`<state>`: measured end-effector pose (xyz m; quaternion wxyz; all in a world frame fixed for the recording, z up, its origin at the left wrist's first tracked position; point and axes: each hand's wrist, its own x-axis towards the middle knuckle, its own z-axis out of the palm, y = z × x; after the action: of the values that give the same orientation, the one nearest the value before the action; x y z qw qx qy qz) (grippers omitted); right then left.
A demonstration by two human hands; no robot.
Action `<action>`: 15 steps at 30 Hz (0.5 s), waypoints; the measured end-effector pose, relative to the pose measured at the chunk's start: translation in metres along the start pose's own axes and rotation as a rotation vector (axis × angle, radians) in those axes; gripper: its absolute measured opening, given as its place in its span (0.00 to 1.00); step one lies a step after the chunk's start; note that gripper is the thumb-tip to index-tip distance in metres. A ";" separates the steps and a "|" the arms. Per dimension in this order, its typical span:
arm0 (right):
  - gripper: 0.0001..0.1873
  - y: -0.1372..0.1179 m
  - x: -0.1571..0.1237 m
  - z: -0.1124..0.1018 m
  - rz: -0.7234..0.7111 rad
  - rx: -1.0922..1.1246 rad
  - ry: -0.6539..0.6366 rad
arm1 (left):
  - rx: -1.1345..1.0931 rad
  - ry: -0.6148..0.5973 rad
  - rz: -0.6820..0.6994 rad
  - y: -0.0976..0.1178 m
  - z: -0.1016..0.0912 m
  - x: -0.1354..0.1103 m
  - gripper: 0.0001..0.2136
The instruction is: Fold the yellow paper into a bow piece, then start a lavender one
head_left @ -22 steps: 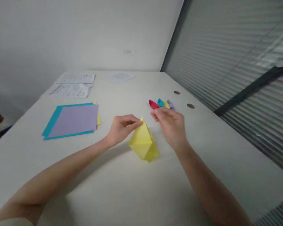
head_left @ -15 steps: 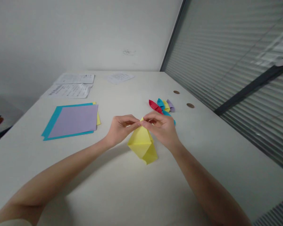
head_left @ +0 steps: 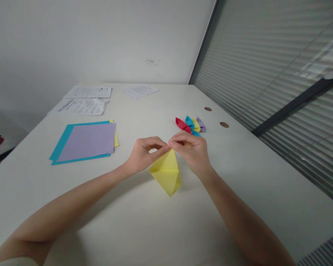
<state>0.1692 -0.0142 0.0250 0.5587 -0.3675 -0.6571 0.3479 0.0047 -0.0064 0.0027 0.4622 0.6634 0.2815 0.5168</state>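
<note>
White wall [head_left: 100, 40] closes off the far end of a pale worktop [head_left: 155, 229], and grey slatted blinds [head_left: 266, 66] run along its right side. Near the middle of the worktop, a folded yellow paper [head_left: 165, 171] is between the person's 2 hands, its creased faces spreading below the fingers to a point nearest the viewer; whether that point touches the surface I cannot tell. The left hand [head_left: 148, 153] pinches the paper's top corner between thumb and fingers, and the right hand [head_left: 191, 151] pinches at the same corner, the 2 sets of fingertips meeting there. Just beyond the right hand lies a cluster of small folded pieces: a red piece [head_left: 183, 125], 2 blue, 1 yellow and 1 purple, with 1 of the blue partly hidden by the hand. To the left, a purple sheet [head_left: 88, 142] lies flat over blue and yellow sheets whose edges show. Printed pages [head_left: 80, 106] rest farther back, and 2 brown discs [head_left: 224, 125] sit near the blinds.
</note>
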 end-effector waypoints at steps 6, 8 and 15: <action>0.03 0.009 0.003 -0.003 0.013 0.048 0.132 | -0.075 0.022 -0.160 0.001 0.001 0.000 0.09; 0.03 0.012 0.004 -0.005 0.012 0.072 0.167 | -0.084 0.019 -0.193 0.000 0.001 0.000 0.10; 0.03 0.015 0.012 -0.016 0.009 0.034 0.287 | -0.102 -0.050 -0.305 -0.003 -0.003 0.000 0.12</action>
<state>0.1849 0.0045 0.0202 0.6517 -0.4068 -0.5627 0.3053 0.0019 -0.0040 0.0002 0.5752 0.6013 0.3405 0.4376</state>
